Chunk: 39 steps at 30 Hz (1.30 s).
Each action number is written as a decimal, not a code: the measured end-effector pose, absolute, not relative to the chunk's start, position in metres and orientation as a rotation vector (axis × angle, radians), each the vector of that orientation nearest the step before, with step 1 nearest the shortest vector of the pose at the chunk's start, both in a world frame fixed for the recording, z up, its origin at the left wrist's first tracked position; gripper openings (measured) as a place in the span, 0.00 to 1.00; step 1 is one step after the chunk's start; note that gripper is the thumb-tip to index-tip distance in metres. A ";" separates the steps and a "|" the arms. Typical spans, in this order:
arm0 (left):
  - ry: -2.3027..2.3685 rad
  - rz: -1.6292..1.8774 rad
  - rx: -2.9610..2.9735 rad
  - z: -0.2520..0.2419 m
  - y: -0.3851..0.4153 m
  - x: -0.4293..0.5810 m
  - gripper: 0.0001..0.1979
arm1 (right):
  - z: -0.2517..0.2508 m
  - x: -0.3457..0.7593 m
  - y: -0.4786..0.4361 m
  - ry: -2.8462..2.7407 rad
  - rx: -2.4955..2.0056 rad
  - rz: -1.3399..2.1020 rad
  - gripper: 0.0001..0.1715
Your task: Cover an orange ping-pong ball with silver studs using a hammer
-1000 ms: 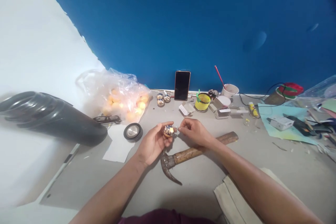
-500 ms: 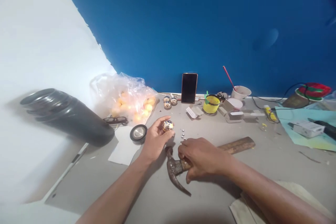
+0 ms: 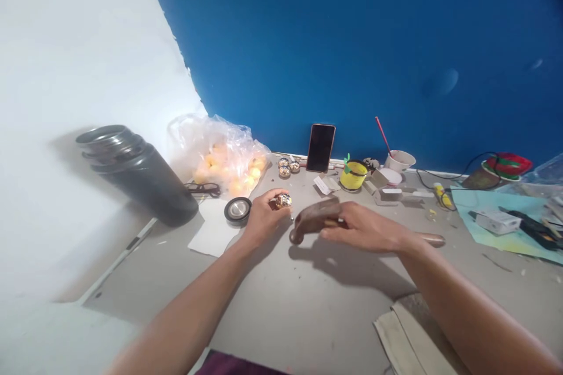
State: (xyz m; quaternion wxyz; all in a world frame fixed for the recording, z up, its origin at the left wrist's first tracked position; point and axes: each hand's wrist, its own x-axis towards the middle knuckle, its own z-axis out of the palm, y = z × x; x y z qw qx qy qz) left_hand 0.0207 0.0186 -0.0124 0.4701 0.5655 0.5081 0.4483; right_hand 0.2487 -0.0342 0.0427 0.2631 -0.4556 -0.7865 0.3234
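A shiny, patterned metallic ball [image 3: 284, 201] is pinched between the thumb and fingers of my left hand [image 3: 265, 217], low over the table. My right hand [image 3: 365, 227] is wrapped round the hammer [image 3: 317, 215] close to its head, and the wooden handle sticks out beyond my wrist. The hammer head is raised off the table, just right of the ball, and casts a shadow below. One tiny silver bead [image 3: 292, 220] shows between ball and hammer. Several similar balls [image 3: 284, 171] lie by the wall.
A dark flask [image 3: 145, 179] leans at the left, near its lid [image 3: 238, 210] and a bag of orange balls [image 3: 229, 167]. Behind stand a phone [image 3: 321, 147], a yellow pot [image 3: 353, 176] and a white cup [image 3: 400, 160]. A folded cloth [image 3: 413, 340] lies at front right.
My right hand has lifted the hammer off the table and turned it, its head now nearer the ball. My left hand still holds the ball. The view has shifted slightly.
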 end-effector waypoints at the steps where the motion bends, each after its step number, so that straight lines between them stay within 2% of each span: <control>1: 1.240 1.087 1.390 -0.012 0.017 0.022 0.18 | 0.045 0.251 -0.033 -2.091 -1.223 0.827 0.11; 6: 1.206 0.958 1.445 -0.011 0.010 0.025 0.19 | 0.038 0.247 -0.027 -2.052 -1.382 0.356 0.18; 12: 1.200 0.939 1.453 -0.013 0.012 0.025 0.18 | 0.032 0.236 -0.029 -2.154 -1.510 0.210 0.17; 24: 1.120 0.953 1.458 -0.013 0.005 0.029 0.15 | 0.035 0.231 -0.031 -2.162 -1.565 0.264 0.17; 29: 1.219 1.025 1.266 -0.018 0.012 0.028 0.19 | 0.047 0.244 -0.030 -2.147 -1.666 0.349 0.14; 35: 1.189 1.130 1.183 -0.018 0.021 0.021 0.25 | 0.041 0.226 -0.044 -2.590 -1.504 0.522 0.03; 39: 1.160 1.110 1.225 -0.019 0.024 0.017 0.23 | 0.018 0.202 -0.050 -2.798 -1.400 0.408 0.06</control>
